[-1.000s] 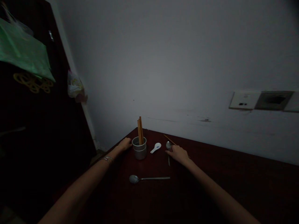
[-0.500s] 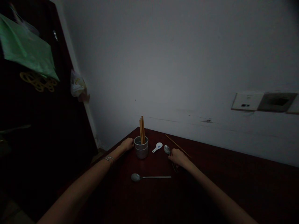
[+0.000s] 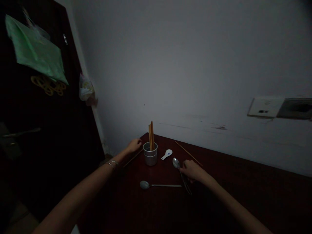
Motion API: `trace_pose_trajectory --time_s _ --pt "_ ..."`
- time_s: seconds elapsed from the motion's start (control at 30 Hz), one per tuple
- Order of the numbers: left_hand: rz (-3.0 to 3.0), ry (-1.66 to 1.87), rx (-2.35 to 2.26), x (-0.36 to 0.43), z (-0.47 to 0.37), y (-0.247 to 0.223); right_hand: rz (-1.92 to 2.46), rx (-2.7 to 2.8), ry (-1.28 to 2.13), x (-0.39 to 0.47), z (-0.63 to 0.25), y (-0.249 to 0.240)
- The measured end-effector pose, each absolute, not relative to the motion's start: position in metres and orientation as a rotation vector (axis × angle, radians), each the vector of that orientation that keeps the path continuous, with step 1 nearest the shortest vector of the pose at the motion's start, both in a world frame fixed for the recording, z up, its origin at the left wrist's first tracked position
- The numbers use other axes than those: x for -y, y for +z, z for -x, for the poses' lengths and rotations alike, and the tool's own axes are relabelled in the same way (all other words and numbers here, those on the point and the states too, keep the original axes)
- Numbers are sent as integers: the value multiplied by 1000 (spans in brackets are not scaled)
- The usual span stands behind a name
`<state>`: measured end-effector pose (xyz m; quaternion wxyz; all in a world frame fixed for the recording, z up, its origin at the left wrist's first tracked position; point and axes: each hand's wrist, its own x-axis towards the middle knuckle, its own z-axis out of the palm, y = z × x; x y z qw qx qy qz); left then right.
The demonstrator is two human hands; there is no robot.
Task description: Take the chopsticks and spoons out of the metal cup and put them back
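Note:
My left hand (image 3: pixel 135 145) hovers at the left of a metal cup (image 3: pixel 150 158), its fingers loosely curled with nothing visible in them. Below it a chopstick (image 3: pixel 133 158) lies on the table, its upper end beside the cup. Several wooden chopsticks (image 3: pixel 151 136) stand in the cup. My right hand (image 3: pixel 192 170) has its fingers closed at the handle of a metal spoon (image 3: pixel 175 163), whose bowl points up and left; part of the grip is hidden. A white soup spoon (image 3: pixel 167 154) lies between cup and right hand. Nearer me, another metal spoon (image 3: pixel 144 185) lies crosswise.
Another chopstick (image 3: pixel 188 153) lies slantwise behind my right hand on the dark red table (image 3: pixel 156 208). A pale wall with a socket plate (image 3: pixel 265 107) rises behind. At the left are a dark door (image 3: pixel 60 130), a green cloth bag (image 3: pixel 36 48) and a hanging plastic bag (image 3: pixel 85 88).
My left hand has lifted up and away, and the chopstick left of the cup now shows. The right hand has drawn the metal spoon slightly towards me, baring more of its handle.

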<state>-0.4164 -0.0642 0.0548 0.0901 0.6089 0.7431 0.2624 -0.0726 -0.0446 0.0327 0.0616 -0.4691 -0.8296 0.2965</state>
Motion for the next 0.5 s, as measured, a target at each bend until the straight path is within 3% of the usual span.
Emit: trace_pose_trajectory --time_s 0.13,0.27,0.5 --pt "-1490 1181 -1855 62 405 85 1363 2483 904 36 73 37" --pt "-1395 1187 -1462 66 385 99 1332 2471 859 33 77 39" --pt "-1376 1252 -1570 54 364 82 1061 2407 671 31 98 61"
